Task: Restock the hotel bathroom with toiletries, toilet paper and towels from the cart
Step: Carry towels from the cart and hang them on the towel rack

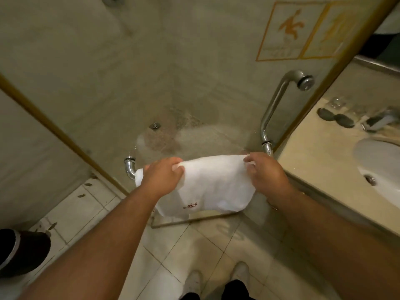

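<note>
Two hands are set on one white terry towel (214,185) with a small red embroidered mark, which appears to be draped over a horizontal chrome towel rail (129,169) fixed low on a clear glass shower door (194,94). The towel's long axis is laid along the rail, from the rail's bare left elbow toward its right end, which is hidden behind cloth and hand.

The upper fold is pinched by the left hand (164,175) near the rail's left end, with thumb and curled fingers closed on the cloth. The same fold is pinched by the right hand (267,173) near the rail's right end, with the fingertips bunched on the towel's upper corner. Nothing else is held by either hand.

Both hands are placed at about the same height as the rail, and neither is clearly nearer to it. The cloth is spread between them, with the loose front flap hung below the rail on the person's side. A short bunched length of towel is seen past the left hand, against the rail's elbow, whereas the right hand is placed at the very corner.

The step in hand is judged to be the straightening of the towel. If so, the next pull would be made along the rail's line, with the hands drawn apart, not away from the glass.

Above the rail's right end a tall curved chrome door handle (275,105) is mounted, and further right of the rail a white oval washbasin (381,161) is seen.
</note>
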